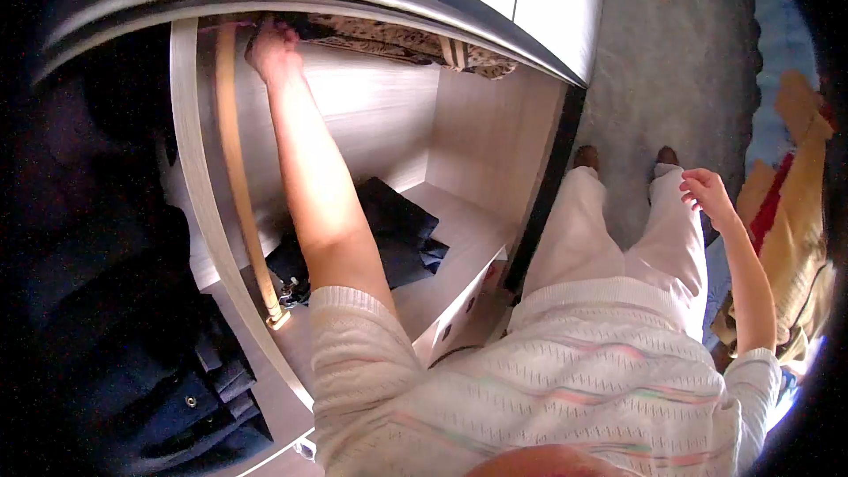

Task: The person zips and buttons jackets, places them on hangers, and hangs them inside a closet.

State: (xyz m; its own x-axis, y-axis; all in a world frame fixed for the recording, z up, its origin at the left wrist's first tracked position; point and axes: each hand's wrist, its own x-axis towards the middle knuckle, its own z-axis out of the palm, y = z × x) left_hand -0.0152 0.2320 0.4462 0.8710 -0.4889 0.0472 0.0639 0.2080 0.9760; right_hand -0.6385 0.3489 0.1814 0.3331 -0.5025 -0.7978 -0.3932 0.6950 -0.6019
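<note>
My left hand (pixel 276 51) reaches high into a wardrobe, near the top of a light wooden pole (pixel 231 124). Its fingers are curled closed against something dark, and what they hold is hidden. Right beside it is a brown, fur-like patterned item (pixel 380 35) with a pale strap, partly cut off by the wardrobe's upper edge. Out to the right, my right hand (pixel 704 193) hangs over my trouser leg, fingers loosely bent and apart, holding nothing.
Folded dark clothing (pixel 393 230) lies on the wardrobe's lower shelf (pixel 468 221). A pale upright panel (pixel 190 124) divides off dark garments (pixel 177 389) at left. White doors (pixel 556 0) stand ahead. Tan and red clothing (pixel 795 203) is heaped at right beside the grey floor (pixel 671 53).
</note>
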